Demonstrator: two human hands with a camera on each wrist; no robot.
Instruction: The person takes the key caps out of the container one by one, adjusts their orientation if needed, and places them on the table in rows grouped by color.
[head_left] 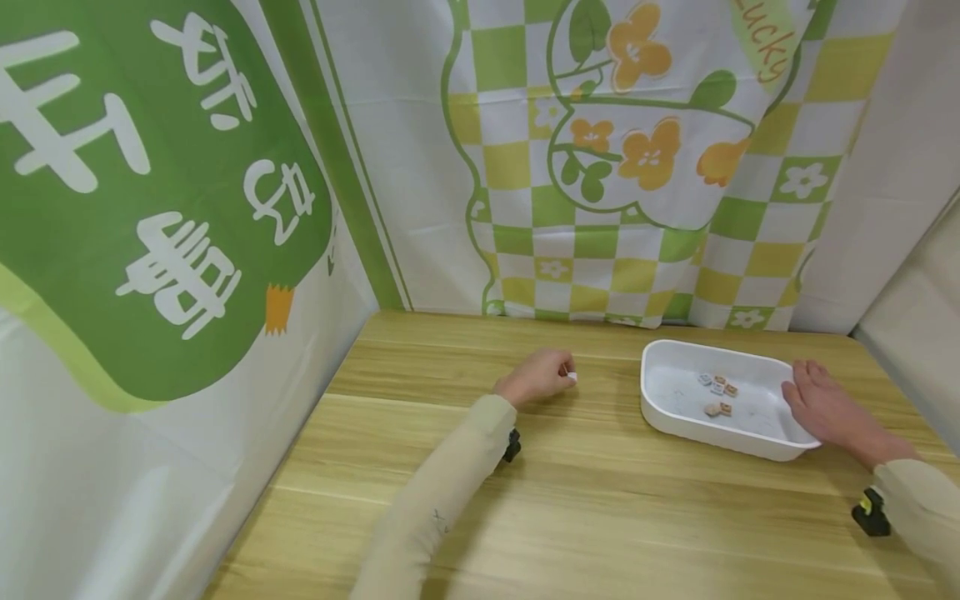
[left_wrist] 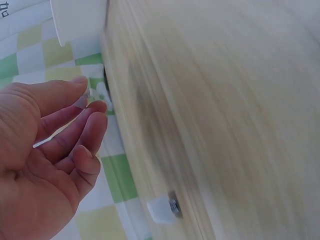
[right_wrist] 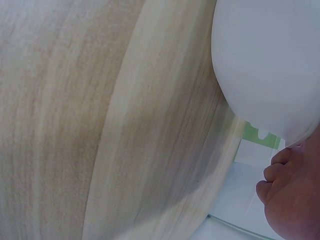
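My left hand (head_left: 542,375) is over the table left of the white tray. It pinches a small white piece (left_wrist: 82,101) between thumb and fingertips, mostly covered by them. In the left wrist view the other fingers are loosely bent. A white block with a dark end (left_wrist: 161,209) lies on the wood below that hand. At the right end of the white tray (head_left: 720,435), my right hand (head_left: 828,408) holds the rim, with the thumb over the inner side and the fingers outside. Several small tan and white tiles (head_left: 717,388) lie inside the tray, near its middle.
The wooden table (head_left: 615,517) spreads beneath both arms. A checked, flowered cloth (head_left: 600,250) hangs along its back edge. On the left hangs a white sheet with a green printed patch (head_left: 150,208).
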